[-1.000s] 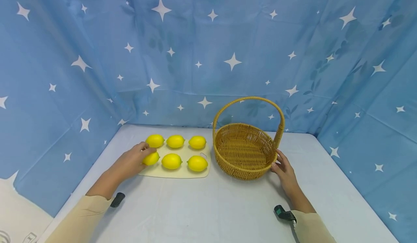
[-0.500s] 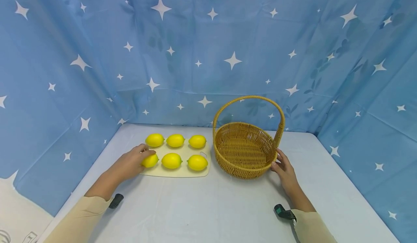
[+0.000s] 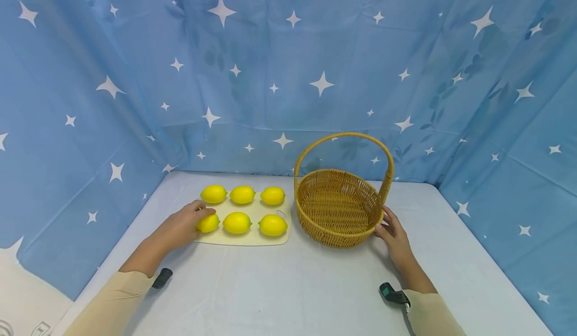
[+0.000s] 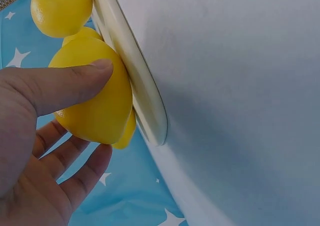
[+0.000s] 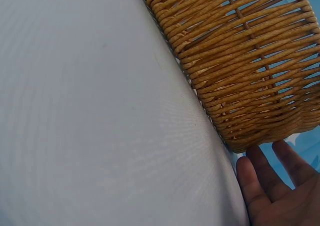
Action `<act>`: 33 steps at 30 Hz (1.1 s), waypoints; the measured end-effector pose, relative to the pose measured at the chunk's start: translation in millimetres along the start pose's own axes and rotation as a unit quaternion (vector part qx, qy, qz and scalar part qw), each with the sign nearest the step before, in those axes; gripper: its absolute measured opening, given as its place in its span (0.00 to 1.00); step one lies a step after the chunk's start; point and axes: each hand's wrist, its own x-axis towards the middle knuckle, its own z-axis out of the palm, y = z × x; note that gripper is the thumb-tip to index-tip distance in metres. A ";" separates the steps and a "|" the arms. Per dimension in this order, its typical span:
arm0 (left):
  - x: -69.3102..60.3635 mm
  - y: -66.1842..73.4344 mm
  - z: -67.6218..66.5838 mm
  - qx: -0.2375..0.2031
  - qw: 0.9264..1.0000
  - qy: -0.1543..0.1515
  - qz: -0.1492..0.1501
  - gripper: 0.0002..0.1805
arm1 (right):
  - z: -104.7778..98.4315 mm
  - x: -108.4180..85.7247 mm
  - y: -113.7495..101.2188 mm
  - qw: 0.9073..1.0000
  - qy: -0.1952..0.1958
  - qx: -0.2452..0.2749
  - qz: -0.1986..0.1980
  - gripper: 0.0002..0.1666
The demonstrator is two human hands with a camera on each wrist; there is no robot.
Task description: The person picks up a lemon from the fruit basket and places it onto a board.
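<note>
My left hand (image 3: 180, 226) is at the near left end of a cream board (image 3: 252, 237), holding a yellow lemon (image 3: 208, 223). In the left wrist view, the thumb (image 4: 75, 85) lies across this lemon, with the other fingers on its far side. Two more lemons share the front row, the middle lemon (image 3: 237, 223) and the right lemon (image 3: 272, 225). Three others form the back row, including a lemon (image 3: 242, 195) at its centre. My right hand (image 3: 396, 238) touches the right side of a woven basket (image 3: 340, 238); its fingertips (image 5: 281, 147) meet the wicker wall with fingers fairly straight.
The basket's tall arched handle (image 3: 344, 134) rises above its bowl, just right of the board. A white cloth covers the table (image 3: 279, 291). Behind stands a blue curtain (image 3: 270, 50) with white stars. Dark wrist devices, such as the right one (image 3: 393, 294), sit near the sleeves.
The left hand and its lemon shifted slightly toward me and left early on, then stayed nearly still. The right hand and basket look unchanged.
</note>
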 end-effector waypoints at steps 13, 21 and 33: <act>3.0 3.1 5.1 -0.023 1.000 0.000 0.001 0.35 | -1.3 -1.7 3.6 1.000 -0.003 0.006 0.000 0.37; 5.3 2.3 4.4 -0.028 1.000 -0.005 -0.007 0.38 | -0.6 -2.2 4.4 1.000 0.001 0.003 0.007 0.37; 6.4 2.2 0.7 -0.033 0.999 -0.011 -0.008 0.38 | -2.3 -9.4 -24.3 1.000 -0.005 0.023 -0.003 0.37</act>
